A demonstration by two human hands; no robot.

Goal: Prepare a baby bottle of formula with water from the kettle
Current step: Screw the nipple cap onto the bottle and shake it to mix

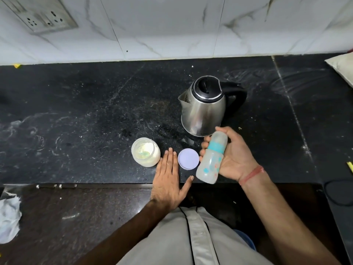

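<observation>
Two hands are out over the black stone table (95,104) right now. The right hand (232,157) has the baby bottle (211,161), fingers (204,145) wrapped around it from behind and thumb up near the cap end. It's a cloudy plastic bottle with a teal collar and little teal and pink prints, capped, tilted with its base toward the table's front edge. Can't really tell what's inside, it's too frosted. There's a red thread band on that wrist.

The left hand (169,180) lies flat, palm down, on the table's front edge, fingers straight and together, thumb out to the side, holding nothing. It sits between the open formula jar (146,152) on its left and the lilac lid (188,159) on its right. The jar looks to have pale powder in it and maybe a scoop, hard to say.

The steel kettle (203,109) stands upright just behind the bottle, black lid down, spout pointing left, handle to the right. Marble-look wall tiles and a switch plate (44,14) are at the back.
</observation>
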